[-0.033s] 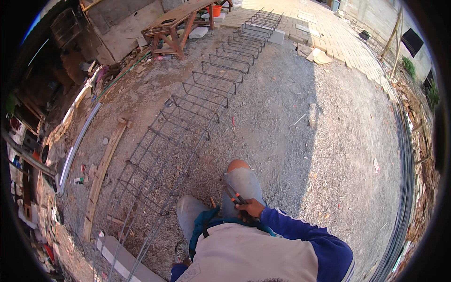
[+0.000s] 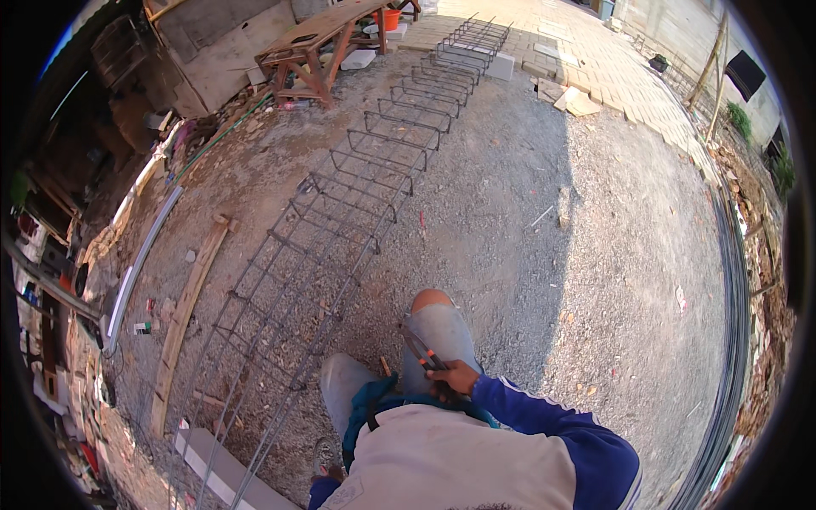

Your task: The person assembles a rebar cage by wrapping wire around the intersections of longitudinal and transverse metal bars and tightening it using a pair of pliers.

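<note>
In my right hand (image 2: 456,377) is a pair of pincers (image 2: 422,350) with dark jaws and orange-and-black handles, fingers closed around the handles. The tool lies over my right thigh, jaws pointing toward the knee. Low beside my left hip, my left hand (image 2: 334,472) shows only in part, next to a clear cup-like object (image 2: 324,452) that it seems to grip; the sleeve and shirt hide most of its fingers. A long rebar cage (image 2: 336,218) of dark bars and square stirrups runs from the lower left to the far paving, just left of my knees.
A pale block (image 2: 223,467) sits under the cage's near end. Left of it lies a wooden plank (image 2: 189,319). A wooden bench (image 2: 327,38) stands at the far left. Long dark bars (image 2: 733,340) line the right side, and broken slabs (image 2: 578,100) rest by the paving edge.
</note>
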The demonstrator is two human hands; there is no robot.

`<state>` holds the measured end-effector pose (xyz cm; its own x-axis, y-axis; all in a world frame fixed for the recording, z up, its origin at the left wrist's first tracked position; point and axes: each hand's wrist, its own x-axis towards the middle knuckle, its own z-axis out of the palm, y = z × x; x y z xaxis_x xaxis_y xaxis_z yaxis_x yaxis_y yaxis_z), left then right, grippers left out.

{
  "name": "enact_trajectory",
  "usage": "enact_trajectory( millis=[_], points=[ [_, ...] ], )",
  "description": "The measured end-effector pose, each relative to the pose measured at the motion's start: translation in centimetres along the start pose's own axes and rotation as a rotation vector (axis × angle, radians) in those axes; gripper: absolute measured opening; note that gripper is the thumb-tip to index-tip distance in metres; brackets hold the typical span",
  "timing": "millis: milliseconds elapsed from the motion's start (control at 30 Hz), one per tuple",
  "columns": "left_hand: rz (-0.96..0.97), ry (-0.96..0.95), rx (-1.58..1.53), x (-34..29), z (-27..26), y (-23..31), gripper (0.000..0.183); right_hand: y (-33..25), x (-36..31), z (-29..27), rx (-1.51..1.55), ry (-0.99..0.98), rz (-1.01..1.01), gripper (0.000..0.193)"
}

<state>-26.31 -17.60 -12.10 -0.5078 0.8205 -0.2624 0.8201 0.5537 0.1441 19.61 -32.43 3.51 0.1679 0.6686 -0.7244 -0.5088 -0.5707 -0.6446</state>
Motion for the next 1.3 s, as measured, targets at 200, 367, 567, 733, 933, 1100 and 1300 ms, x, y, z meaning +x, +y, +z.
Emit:
enact_trajectory(
  millis=[200, 367, 567, 733, 933, 1100, 1300],
  points=[
    [0.007, -0.095, 0.032, 0.3, 0.7, 2.0, 0.063, -0.2, -0.7, 0.0, -0.005, -0.002, 0.007, 0.035],
    [-0.009, -0.186, 0.081, 0.4, 0.6, 3.8, 0.065, -0.1, -1.0, -0.3, -0.015, 0.035, 0.036, 0.035],
    [0.246, -0.087, -0.149, 1.0, 4.6, 5.1, 0.037, 0.2, -0.9, -0.5, 0.018, 0.009, 0.041, 0.034],
    [0.362, -0.054, -0.093, -1.5, 2.9, 7.7, 0.033, -0.3, -1.6, -0.4, 0.036, 0.015, 0.040, 0.034],
    [0.369, -0.103, 0.005, -1.9, 1.2, 8.1, 0.032, -0.5, -1.4, -0.6, 0.025, 0.021, 0.040, 0.036],
    [0.468, -0.112, 0.079, -0.8, 2.6, 6.6, 0.032, -0.4, -1.0, -0.8, 0.063, -0.005, 0.062, 0.036],
    [0.599, -0.311, 0.097, 0.5, 4.2, 6.1, 0.030, 0.0, -1.0, -0.7, 0.102, -0.016, 0.019, 0.037]
  ],
)
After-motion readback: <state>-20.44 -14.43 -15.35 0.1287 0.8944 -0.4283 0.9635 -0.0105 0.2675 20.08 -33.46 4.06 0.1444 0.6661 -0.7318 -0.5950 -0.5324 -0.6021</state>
